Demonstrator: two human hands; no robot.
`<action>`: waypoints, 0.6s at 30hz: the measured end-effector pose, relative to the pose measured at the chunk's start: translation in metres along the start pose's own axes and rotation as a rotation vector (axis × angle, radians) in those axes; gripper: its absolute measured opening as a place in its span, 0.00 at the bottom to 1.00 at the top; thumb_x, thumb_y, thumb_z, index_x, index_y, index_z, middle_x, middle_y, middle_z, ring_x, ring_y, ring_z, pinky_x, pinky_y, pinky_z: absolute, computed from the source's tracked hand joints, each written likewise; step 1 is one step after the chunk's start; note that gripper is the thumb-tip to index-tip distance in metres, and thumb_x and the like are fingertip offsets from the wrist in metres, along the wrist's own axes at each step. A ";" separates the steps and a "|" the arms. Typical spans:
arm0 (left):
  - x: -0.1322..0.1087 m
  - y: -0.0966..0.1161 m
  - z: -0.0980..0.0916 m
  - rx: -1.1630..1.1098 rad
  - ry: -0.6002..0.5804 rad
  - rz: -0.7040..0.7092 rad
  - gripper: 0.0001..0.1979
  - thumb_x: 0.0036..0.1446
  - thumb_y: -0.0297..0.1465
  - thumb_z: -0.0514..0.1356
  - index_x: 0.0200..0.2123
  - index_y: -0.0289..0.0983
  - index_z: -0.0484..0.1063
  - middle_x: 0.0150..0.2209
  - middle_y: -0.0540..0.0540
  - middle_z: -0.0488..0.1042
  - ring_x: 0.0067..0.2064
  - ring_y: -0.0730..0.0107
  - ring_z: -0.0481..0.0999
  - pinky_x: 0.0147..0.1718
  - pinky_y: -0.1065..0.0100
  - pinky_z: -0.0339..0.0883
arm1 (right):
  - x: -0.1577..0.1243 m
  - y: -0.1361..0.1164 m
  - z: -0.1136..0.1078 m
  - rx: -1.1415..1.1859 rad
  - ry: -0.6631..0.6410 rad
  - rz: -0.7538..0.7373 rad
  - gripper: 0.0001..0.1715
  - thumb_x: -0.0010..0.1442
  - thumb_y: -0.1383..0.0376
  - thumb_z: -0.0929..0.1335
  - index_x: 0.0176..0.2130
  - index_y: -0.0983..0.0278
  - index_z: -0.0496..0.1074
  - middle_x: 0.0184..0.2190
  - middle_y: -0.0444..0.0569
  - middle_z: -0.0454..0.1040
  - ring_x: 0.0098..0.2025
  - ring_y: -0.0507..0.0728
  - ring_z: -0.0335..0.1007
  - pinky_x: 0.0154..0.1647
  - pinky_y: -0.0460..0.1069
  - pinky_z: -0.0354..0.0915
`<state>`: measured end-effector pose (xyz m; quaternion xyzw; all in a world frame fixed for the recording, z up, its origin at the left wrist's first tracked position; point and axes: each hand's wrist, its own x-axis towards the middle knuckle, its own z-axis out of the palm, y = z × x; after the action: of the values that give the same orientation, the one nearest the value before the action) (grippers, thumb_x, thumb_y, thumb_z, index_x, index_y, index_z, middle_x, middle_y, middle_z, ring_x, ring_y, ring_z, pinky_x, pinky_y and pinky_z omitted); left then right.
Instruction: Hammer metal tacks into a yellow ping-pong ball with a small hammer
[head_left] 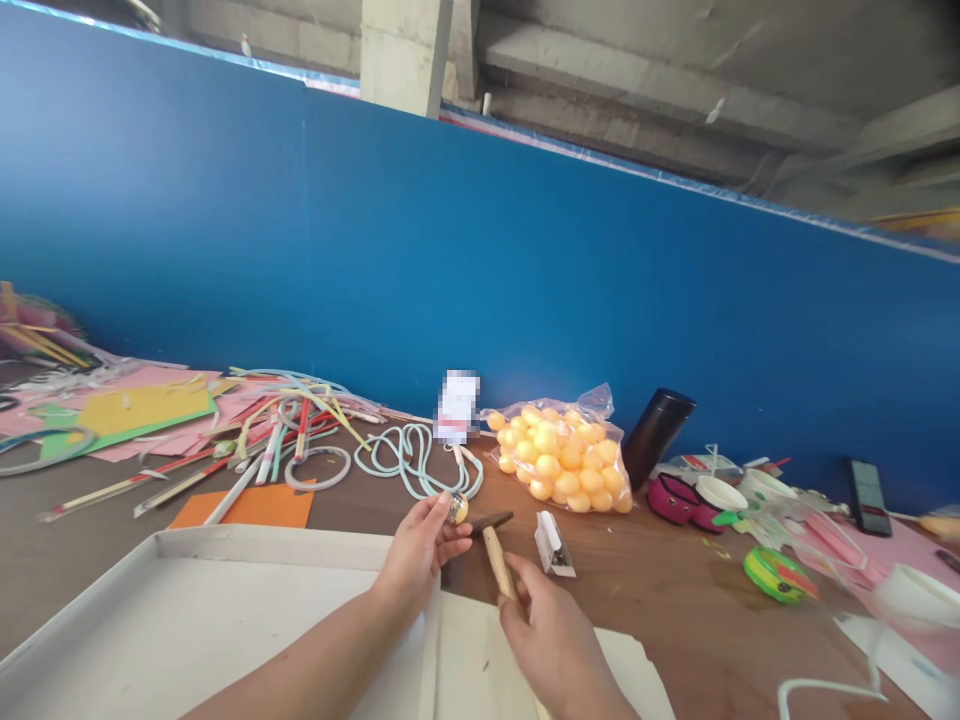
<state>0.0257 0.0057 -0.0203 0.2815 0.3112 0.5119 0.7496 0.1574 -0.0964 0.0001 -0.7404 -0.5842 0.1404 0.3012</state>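
My left hand (420, 550) pinches a small, shiny round object (457, 508) with a yellowish part, too small to make out fully. My right hand (544, 620) is wrapped round the wooden handle of a small hammer (496, 560). The hammer's dark head is raised beside the fingertips of my left hand. A small open white box (553, 545) with dark bits inside stands just right of the hammer. Beneath my left forearm lies a large white tray-like box (247, 600), and pale card (480, 650) lies under my right hand.
Behind my hands are a bag of orange balls (562, 455), a dark bottle (660, 435) and coiled pale-blue tubing (405, 455). Coloured paper and sticks (255, 440) crowd the left. A green tape measure (776, 575), cups and a phone (870, 497) lie right. A blue partition (480, 260) stands behind.
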 end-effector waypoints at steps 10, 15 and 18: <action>0.002 0.001 -0.002 -0.015 -0.030 -0.015 0.08 0.50 0.33 0.62 0.31 0.35 0.68 0.25 0.50 0.70 0.26 0.75 0.75 0.23 0.75 0.71 | 0.000 -0.006 -0.009 -0.042 0.064 0.005 0.17 0.54 0.66 0.62 0.42 0.58 0.73 0.32 0.46 0.79 0.34 0.58 0.75 0.32 0.48 0.66; -0.001 0.003 -0.002 -0.010 -0.084 -0.023 0.07 0.51 0.32 0.62 0.32 0.35 0.69 0.27 0.49 0.71 0.29 0.73 0.75 0.26 0.74 0.72 | 0.000 -0.003 -0.007 -0.013 0.028 -0.033 0.17 0.55 0.66 0.62 0.43 0.58 0.72 0.32 0.46 0.79 0.34 0.57 0.76 0.33 0.48 0.66; -0.002 0.002 -0.002 0.017 -0.127 -0.017 0.09 0.51 0.32 0.62 0.36 0.35 0.70 0.31 0.47 0.72 0.32 0.72 0.75 0.30 0.73 0.72 | 0.000 0.002 -0.003 -0.024 -0.001 -0.074 0.18 0.56 0.65 0.61 0.46 0.58 0.71 0.37 0.48 0.79 0.37 0.58 0.75 0.35 0.47 0.66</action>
<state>0.0224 0.0051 -0.0199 0.3170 0.2696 0.4839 0.7699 0.1605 -0.0974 0.0008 -0.7218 -0.6130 0.1223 0.2970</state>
